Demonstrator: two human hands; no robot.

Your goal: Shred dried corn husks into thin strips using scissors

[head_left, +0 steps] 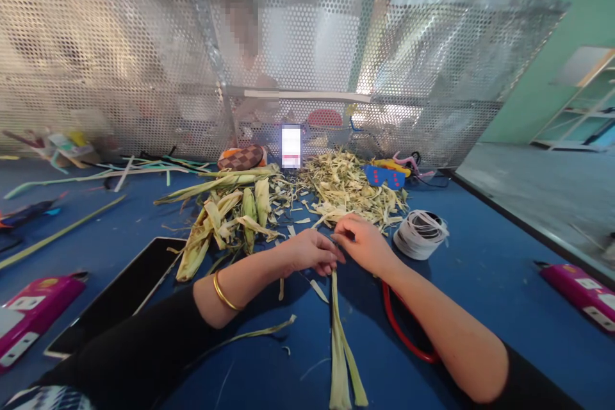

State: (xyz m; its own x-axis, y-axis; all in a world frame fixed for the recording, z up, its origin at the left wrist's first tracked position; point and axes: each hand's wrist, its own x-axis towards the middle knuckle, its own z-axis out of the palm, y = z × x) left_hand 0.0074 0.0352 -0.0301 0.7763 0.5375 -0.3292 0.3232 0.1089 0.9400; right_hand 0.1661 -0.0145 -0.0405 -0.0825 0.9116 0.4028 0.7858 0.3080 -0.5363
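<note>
My left hand, with a gold bangle at its wrist, is closed on the upper end of a corn husk bundle. Its long pale green strips hang down toward the near edge of the table. Close against it, my right hand has thumb and forefinger pinched together; whatever lies between them is too small to make out. Under my right forearm shows a red curved handle, partly hidden. A spool of white cord stands to the right of my right hand.
Whole corn husks lie left of centre, and a heap of husk scraps is behind my hands. A lit phone stands before the perforated metal screen. A black tray and magenta power strips flank the blue table.
</note>
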